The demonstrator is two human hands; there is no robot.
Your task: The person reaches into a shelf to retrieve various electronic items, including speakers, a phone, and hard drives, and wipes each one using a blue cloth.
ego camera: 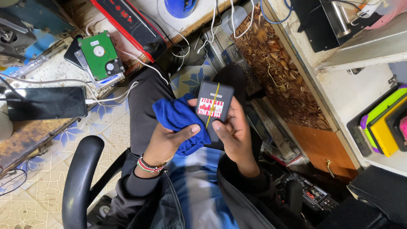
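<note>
Your right hand (235,135) grips a dark rectangular case (214,108) with a yellow band, centre frame. Your left hand (169,142) is closed on a blue cloth (178,116) touching the case's left edge. Upper left: a bare hard drive (101,55) and a cabled phone (46,103). Chair armrest (80,178), lower left.

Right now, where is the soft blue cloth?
In the head view, the soft blue cloth is bunched in the left hand, centre frame, touching the dark grey rectangular case held by the right hand.
</note>
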